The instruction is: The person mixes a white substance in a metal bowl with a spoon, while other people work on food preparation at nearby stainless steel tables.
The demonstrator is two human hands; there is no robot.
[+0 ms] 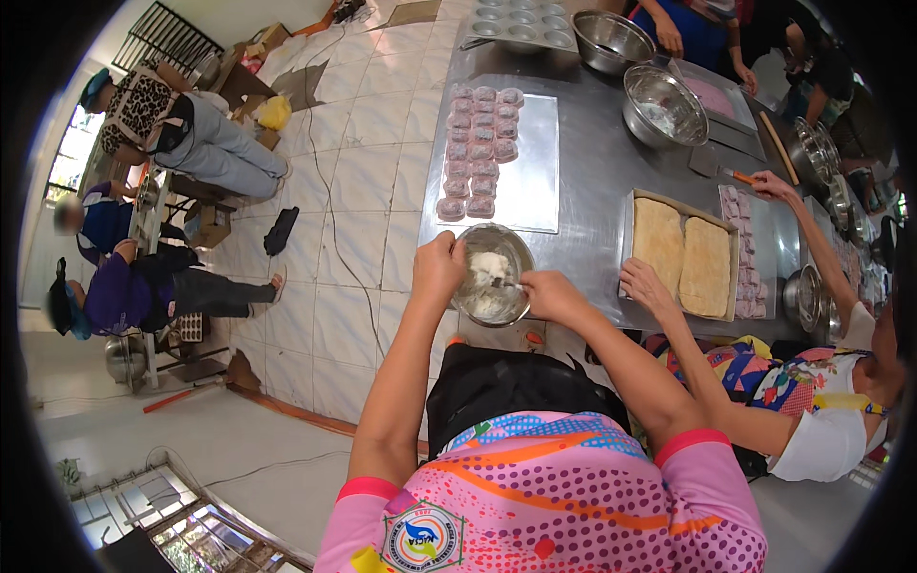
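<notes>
A stainless steel mixing bowl (521,251) is held tilted at the near left corner of the metal table. My left hand (438,268) grips the bowl's left rim. Inside lies a white, powdery or creamy mass (491,266). My right hand (555,294), at the bowl's right rim, is closed on the handle of a utensil whose head is in the white mass; its kind cannot be told. Just beyond the bowl, rows of small wrapped pinkish pieces (481,150) rest on a flat metal sheet (534,165).
A co-worker's hand (648,286) touches a rectangular pan (627,236) with two flat baked slabs; the other hand (774,186) holds an orange-handled spatula (741,177). Steel bowls (663,104) and a muffin tin (519,32) stand farther back. A cable (329,193) crosses the tiled floor.
</notes>
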